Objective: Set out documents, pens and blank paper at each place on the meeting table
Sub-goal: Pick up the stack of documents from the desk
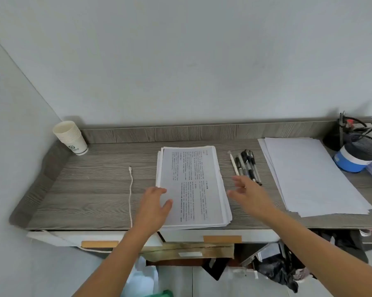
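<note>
A stack of printed documents [193, 185] lies in the middle of the grey wooden table [95, 189]. To its right lie several pens [246, 166] side by side, and further right a pile of blank paper [309, 174]. My left hand [154, 209] is open, its fingers and thumb resting on the lower left edge of the documents. My right hand [248, 196] hovers open just right of the stack, its fingertips in front of the near ends of the pens. Neither hand holds anything.
Stacked paper cups [70, 137] stand at the back left corner. A white cable [130, 189] runs over the front edge. A mesh pen holder with a blue roll [356, 153] sits at the back right. Drawers and clutter lie below the table.
</note>
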Action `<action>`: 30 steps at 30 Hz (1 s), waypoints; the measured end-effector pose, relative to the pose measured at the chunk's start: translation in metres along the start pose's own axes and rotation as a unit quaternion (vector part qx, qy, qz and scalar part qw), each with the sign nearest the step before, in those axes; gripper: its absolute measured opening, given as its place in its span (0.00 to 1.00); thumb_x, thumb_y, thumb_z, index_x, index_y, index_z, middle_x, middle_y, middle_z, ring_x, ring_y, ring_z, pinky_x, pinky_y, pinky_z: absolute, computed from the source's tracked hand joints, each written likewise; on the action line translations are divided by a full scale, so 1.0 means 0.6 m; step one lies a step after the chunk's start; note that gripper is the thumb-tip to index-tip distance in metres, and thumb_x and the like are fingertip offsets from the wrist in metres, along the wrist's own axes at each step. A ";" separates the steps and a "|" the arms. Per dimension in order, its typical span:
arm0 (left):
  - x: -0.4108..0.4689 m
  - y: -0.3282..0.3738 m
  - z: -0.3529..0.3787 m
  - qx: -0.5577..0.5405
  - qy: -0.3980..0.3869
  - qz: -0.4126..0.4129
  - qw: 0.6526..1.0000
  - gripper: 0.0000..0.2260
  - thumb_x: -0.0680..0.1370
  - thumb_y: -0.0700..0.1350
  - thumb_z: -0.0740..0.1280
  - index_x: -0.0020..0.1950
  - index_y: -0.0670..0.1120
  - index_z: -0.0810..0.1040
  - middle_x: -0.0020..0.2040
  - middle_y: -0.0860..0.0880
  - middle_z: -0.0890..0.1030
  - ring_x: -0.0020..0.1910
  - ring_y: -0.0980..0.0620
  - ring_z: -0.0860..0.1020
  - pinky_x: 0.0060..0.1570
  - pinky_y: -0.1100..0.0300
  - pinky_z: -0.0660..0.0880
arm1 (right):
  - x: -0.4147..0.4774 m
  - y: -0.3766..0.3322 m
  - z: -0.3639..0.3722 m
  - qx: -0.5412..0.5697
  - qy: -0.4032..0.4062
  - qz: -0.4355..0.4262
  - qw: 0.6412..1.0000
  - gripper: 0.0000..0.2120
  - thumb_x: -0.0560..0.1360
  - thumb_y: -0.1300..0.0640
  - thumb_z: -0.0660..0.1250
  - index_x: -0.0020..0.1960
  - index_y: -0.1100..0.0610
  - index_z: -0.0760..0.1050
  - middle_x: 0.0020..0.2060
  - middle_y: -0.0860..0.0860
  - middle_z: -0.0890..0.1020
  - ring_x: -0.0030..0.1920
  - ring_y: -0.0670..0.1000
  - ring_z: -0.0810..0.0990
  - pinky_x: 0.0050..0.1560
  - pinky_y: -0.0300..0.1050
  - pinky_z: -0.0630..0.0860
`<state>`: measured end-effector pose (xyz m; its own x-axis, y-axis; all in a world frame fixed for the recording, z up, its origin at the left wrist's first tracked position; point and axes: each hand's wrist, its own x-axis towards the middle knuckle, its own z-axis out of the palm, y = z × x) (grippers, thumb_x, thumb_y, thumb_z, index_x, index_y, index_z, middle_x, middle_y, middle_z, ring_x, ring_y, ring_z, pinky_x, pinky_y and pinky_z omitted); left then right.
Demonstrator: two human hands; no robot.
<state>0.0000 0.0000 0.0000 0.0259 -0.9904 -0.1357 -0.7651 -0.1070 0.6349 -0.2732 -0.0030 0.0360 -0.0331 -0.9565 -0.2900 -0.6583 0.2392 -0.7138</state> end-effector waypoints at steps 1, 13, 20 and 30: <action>0.007 -0.004 0.006 0.028 -0.010 0.001 1.000 0.21 0.79 0.50 0.64 0.70 0.44 0.70 0.70 0.45 0.67 0.69 0.47 0.67 0.67 0.55 0.66 | 0.017 -0.004 0.011 0.006 0.006 0.009 1.000 0.27 0.77 0.51 0.67 0.74 0.53 0.64 0.68 0.51 0.73 0.65 0.52 0.74 0.64 0.49 0.72; 0.005 -0.031 0.043 0.258 -0.091 0.038 0.961 0.23 0.81 0.55 0.55 0.75 0.50 0.60 0.78 0.41 0.56 0.76 0.43 0.56 0.73 0.48 0.57 | 0.115 -0.079 0.065 0.269 -0.043 0.192 0.943 0.17 0.77 0.57 0.68 0.62 0.65 0.74 0.51 0.57 0.82 0.47 0.57 0.81 0.45 0.49 0.78; 0.003 -0.042 0.035 0.211 -0.097 0.043 0.972 0.23 0.80 0.54 0.58 0.75 0.50 0.61 0.79 0.43 0.54 0.77 0.44 0.52 0.74 0.50 0.56 | 0.128 -0.081 0.087 0.182 -0.074 0.203 0.959 0.16 0.76 0.65 0.67 0.64 0.66 0.73 0.57 0.61 0.81 0.51 0.59 0.81 0.53 0.52 0.79; 0.028 -0.020 -0.023 -0.283 0.028 -0.093 0.954 0.35 0.72 0.49 0.74 0.74 0.48 0.61 0.63 0.51 0.73 0.61 0.49 0.75 0.58 0.49 0.76 | 0.019 -0.074 0.042 0.279 -0.062 0.041 0.957 0.10 0.79 0.62 0.65 0.59 0.57 0.77 0.50 0.54 0.85 0.50 0.56 0.85 0.52 0.58 0.82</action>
<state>0.0187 -0.0168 0.0005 0.1729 -0.9512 -0.2555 -0.2743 -0.2956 0.9151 -0.2255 -0.0204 0.0485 0.0447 -0.9119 -0.4079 -0.1521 0.3973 -0.9050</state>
